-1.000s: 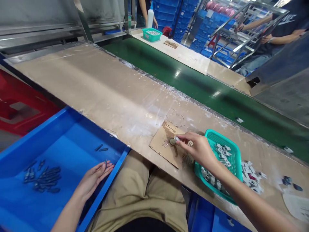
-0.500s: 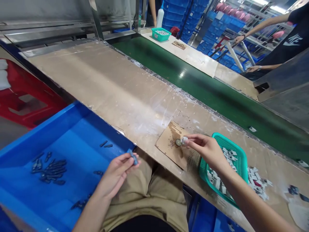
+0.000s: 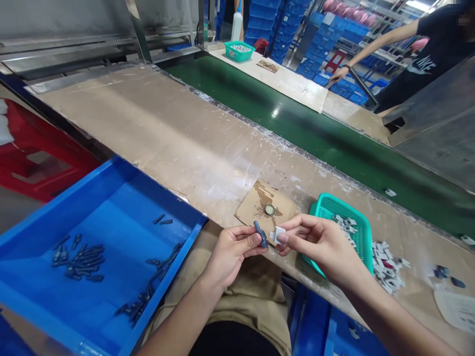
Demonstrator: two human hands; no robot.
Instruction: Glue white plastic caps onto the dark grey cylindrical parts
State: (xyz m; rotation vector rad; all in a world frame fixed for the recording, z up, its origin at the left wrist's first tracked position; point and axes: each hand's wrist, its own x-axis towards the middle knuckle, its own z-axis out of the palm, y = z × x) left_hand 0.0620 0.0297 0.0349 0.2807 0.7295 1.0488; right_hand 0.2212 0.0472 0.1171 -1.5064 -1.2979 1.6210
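Observation:
Between the thumb and fingers of my left hand (image 3: 233,252) is a dark blue-grey plastic part (image 3: 261,234), a slim stem with a wider end. My right hand (image 3: 315,242) pinches a small white plastic piece (image 3: 277,234) and holds it close beside the dark part; whether they touch I cannot tell. Just beyond both hands, a bottle cap (image 3: 269,210) with pale contents lies on a stained cardboard piece (image 3: 247,203). A green basket (image 3: 365,232) of white pieces stands partly behind my right hand.
A blue bin (image 3: 122,185) at left holds several dark parts (image 3: 87,262). Loose white pieces (image 3: 386,267) lie right of the basket. Past the bench (image 3: 166,133) runs a green conveyor belt (image 3: 260,104). Across it stands a person in a dark shirt (image 3: 426,64). A red stool (image 3: 40,158) is at far left.
My left hand has moved right and up from beside the bin to the bench edge. My right hand has drawn the white piece back from the bottle cap to the dark part.

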